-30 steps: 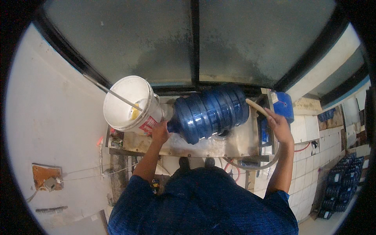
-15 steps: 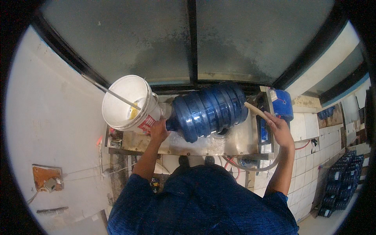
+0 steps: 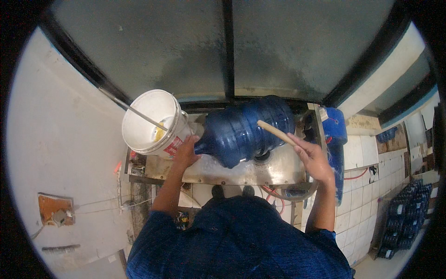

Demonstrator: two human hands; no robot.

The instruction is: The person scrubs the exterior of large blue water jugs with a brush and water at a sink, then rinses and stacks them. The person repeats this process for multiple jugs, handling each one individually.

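A large translucent blue water jug (image 3: 237,132) lies on its side on the steel counter (image 3: 213,174), its neck toward the left. My left hand (image 3: 186,153) is closed around the neck. My right hand (image 3: 315,160) grips a beige hose (image 3: 274,131), whose open end points left across the front of the jug's ribbed body. Whether the hose touches the jug, I cannot tell. Farther down, the hose curves below the counter's front edge. Just left of my left hand stands a white bucket (image 3: 179,146) with a long metal rod (image 3: 132,109) and something yellow inside.
Behind the counter rise dark-framed glass panes (image 3: 283,51). A round drain opening (image 3: 263,158) shows beside the jug. Blue containers (image 3: 334,125) stand to the right. Several stacked blue jugs (image 3: 404,218) are on the floor far right. A white wall (image 3: 83,139) closes off the left.
My right hand has moved left and slightly down, bringing the hose end from the jug's base to in front of its middle. The left hand stays at the neck, shifted slightly left.
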